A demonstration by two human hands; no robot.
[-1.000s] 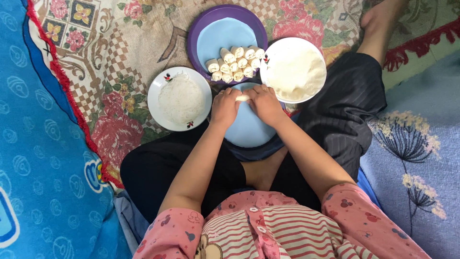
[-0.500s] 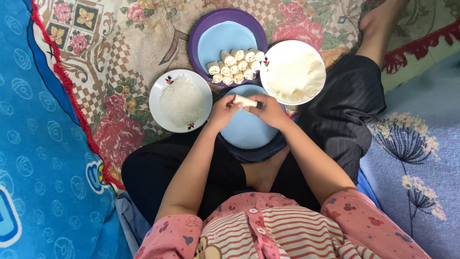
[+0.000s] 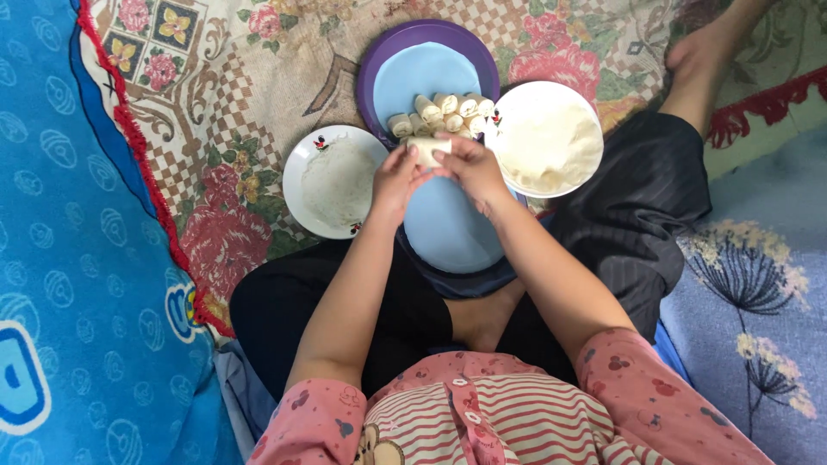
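My left hand and my right hand together hold a small pale rolled piece of dough between their fingertips. They hover over the far end of a light blue round plate that rests on my lap. Just beyond them, several similar pale rolls lie in a row on a light blue mat inside a purple round tray. A white bowl of creamy white filling stands right of my hands. On the left stands a white plate dusted with flour.
I sit cross-legged in black trousers on a floral patterned carpet with a red fringe. A blue patterned blanket lies at the left, and a grey-blue flowered cloth at the right. A bare foot shows at the top right.
Both hands have lifted the roll off the blue plate and carried it away from me, toward the row of rolls on the purple tray.
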